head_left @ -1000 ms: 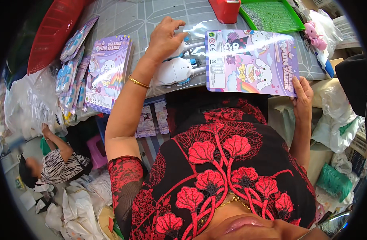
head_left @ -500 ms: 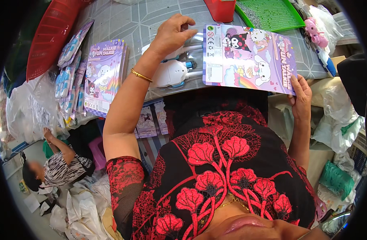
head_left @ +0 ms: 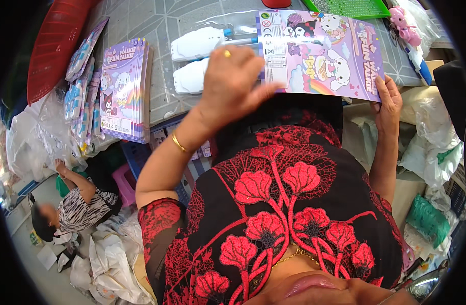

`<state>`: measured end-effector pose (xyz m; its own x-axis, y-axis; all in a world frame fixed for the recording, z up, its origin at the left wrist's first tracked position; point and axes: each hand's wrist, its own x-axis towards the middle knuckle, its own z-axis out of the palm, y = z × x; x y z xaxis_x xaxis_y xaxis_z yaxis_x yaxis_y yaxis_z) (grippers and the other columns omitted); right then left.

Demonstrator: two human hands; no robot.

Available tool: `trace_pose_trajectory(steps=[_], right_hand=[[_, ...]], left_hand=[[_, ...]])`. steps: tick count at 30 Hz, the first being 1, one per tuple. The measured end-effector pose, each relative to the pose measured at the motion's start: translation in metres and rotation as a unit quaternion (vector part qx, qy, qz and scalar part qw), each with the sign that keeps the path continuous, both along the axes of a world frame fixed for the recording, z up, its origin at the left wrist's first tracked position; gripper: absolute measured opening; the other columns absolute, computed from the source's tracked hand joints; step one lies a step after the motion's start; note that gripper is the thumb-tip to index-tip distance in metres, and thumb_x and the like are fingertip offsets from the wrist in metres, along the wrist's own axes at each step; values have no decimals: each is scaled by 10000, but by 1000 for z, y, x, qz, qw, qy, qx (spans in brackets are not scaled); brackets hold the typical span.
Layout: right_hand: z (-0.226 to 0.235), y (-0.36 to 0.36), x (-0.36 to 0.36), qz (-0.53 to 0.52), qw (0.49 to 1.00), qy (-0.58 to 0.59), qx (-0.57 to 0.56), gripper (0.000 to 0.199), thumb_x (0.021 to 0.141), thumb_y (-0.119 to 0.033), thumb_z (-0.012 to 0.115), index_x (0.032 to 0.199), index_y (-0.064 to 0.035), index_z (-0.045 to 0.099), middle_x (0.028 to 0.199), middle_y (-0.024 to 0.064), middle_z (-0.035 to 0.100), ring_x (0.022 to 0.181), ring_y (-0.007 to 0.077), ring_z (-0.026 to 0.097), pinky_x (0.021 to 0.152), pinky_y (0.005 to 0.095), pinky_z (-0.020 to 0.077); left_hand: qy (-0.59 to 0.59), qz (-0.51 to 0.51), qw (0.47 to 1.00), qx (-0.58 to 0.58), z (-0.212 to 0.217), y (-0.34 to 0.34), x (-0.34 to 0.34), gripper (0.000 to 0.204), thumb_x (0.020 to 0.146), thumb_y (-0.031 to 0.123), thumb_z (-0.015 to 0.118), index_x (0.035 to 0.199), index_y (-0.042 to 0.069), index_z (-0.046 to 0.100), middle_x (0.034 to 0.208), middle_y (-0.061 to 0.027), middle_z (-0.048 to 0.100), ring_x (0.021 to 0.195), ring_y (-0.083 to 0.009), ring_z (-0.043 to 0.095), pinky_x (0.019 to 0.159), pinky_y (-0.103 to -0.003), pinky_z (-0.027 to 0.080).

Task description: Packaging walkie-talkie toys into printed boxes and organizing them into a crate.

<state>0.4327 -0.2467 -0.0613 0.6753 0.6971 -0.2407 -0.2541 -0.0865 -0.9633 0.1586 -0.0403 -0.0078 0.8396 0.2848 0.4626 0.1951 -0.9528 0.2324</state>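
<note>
A purple printed backing card (head_left: 314, 56) with cartoon characters lies in front of me, at the table's near edge. My right hand (head_left: 389, 96) pinches its near right corner between thumb and fingers. At the card's left end, two white toy walkie-talkies (head_left: 198, 43) with blue parts lie side by side in a clear plastic blister (head_left: 212, 25). Slightly blurred, my left hand (head_left: 235, 79) is over the blister beside the card's left edge. Its thumb stretches out apart from the bent fingers, and nothing shows in its grasp. The hand partly hides the nearer toy.
Purple cards (head_left: 123, 89) stand stacked at the left, beside several blue-and-white blister packs (head_left: 80, 81). A red basket (head_left: 55, 51) is beyond them. A green tray (head_left: 350, 7) and pink toy (head_left: 406, 25) are at the far right. Another person (head_left: 85, 198) sits at the lower left.
My left hand has moved toward me and right, from above the toys to the card's left edge, uncovering the farther toy. My right hand keeps its hold on the card's corner.
</note>
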Motion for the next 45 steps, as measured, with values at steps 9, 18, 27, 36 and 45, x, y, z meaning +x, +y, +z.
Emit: trace_pose_trajectory(steps=[9,18,27,36,45], right_hand=[[-8,1,0,-23,998,-55,-8,185,906,-174,586,1030,-37,591,746,-62,577,500,-29,374,408,151,231],[-12,0,5,-53,995,-82,-2,199,894,-170,608,1049,-47,584,801,-51,606,551,-33,453,418,131,275],[-8,1,9,-78,992,-95,1,188,892,-176,610,1022,-41,595,765,-60,583,530,-35,421,416,130,255],[-11,-7,10,-80,991,-107,12,193,887,-156,608,1022,-20,597,726,-47,575,483,-26,378,396,151,220],[-13,-1,2,-107,987,-113,28,209,878,-161,621,1023,-12,593,771,-28,594,536,-17,446,424,139,285]], left_hand=[[9,-7,999,35,-34,-21,-22,375,641,178,765,955,73,590,907,-51,551,830,-230,531,781,-357,392],[-8,-3,1000,-2,-40,-28,-20,330,651,169,753,924,71,596,881,-44,556,836,-227,535,769,-354,390],[9,-19,999,42,-42,-23,-18,289,655,162,736,889,75,590,866,-31,550,837,-208,530,770,-344,380],[3,-73,997,22,-42,-16,-18,198,689,125,694,835,83,566,871,-29,544,840,-219,527,771,-353,380],[30,-124,990,59,-41,-2,-24,175,713,144,564,878,89,548,906,-36,520,924,-202,509,870,-362,378]])
